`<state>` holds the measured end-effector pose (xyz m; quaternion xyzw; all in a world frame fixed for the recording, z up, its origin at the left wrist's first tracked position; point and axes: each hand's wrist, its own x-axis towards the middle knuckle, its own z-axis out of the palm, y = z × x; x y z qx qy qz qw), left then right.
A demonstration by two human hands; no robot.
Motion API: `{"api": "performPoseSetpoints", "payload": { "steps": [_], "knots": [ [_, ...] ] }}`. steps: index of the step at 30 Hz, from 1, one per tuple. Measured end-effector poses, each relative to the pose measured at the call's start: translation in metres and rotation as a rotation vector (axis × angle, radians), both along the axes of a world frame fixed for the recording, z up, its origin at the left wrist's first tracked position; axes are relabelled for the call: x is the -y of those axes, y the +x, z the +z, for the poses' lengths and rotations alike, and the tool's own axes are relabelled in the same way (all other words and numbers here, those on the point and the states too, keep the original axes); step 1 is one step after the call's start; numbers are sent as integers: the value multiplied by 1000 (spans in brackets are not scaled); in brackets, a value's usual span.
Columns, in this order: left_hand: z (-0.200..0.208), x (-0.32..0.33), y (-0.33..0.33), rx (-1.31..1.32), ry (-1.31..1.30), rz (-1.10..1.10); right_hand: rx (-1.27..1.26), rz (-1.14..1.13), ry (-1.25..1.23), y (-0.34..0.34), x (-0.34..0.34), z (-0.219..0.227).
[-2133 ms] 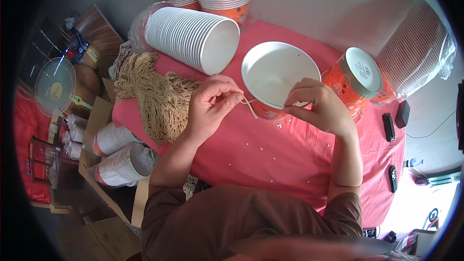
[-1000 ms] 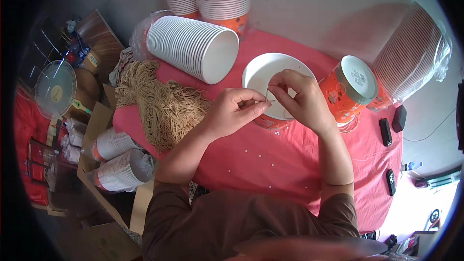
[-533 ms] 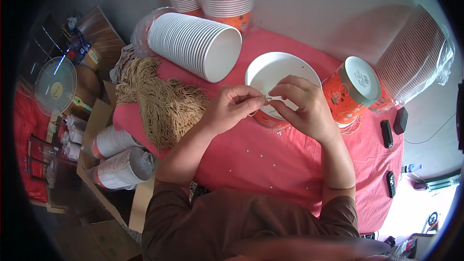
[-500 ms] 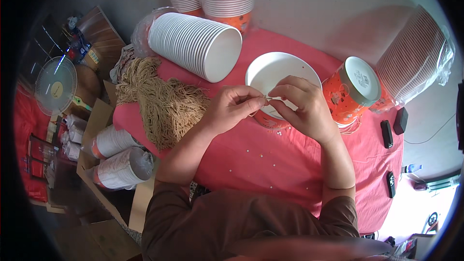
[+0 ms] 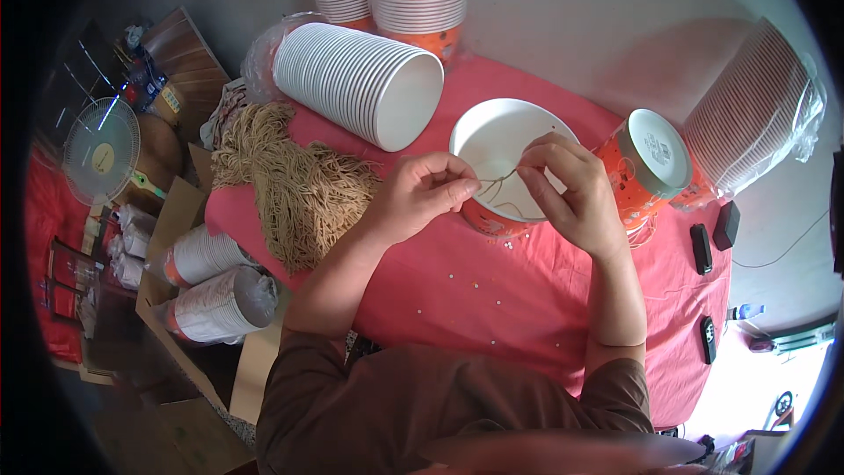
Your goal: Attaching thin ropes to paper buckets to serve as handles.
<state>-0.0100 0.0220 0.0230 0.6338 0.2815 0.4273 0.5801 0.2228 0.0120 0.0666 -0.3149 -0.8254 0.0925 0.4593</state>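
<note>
A: What are the hands doing?
B: Both pinch one thin string (image 5: 497, 181) over the open cup (image 5: 508, 158). The left hand (image 5: 420, 195) has its fingers closed narrow on one end; the right hand (image 5: 567, 189) nips the other end, remaining fingers loosely spread.
A: And the cup?
B: It stands upright on the red bench (image 5: 492, 295), centre, just beside both hands.
A: Around it?
B: A string pile (image 5: 290, 180) at nine o'clock, a lying cup stack (image 5: 360, 84) at eleven, an upturned cup (image 5: 646, 158) at three.
</note>
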Motion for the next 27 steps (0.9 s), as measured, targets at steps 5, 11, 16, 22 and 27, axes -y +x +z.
{"api": "performPoseSetpoints", "payload": {
  "steps": [5, 11, 16, 22, 27],
  "knots": [
    [1, 3, 2, 100, -129, -24, 49, 48, 11, -10, 4, 0],
    [-1, 5, 5, 139, -134, -78, 74, 63, 48, -14, 2, -5],
    [-5, 4, 5, 117, -124, -40, 81, 50, 59, -16, 1, -8],
    [-4, 6, 6, 158, -129, -69, 83, 49, 70, -18, 1, -9],
    [-7, 9, 12, 154, -48, 2, 68, 53, 61, -21, 3, -9]
  ]
}}
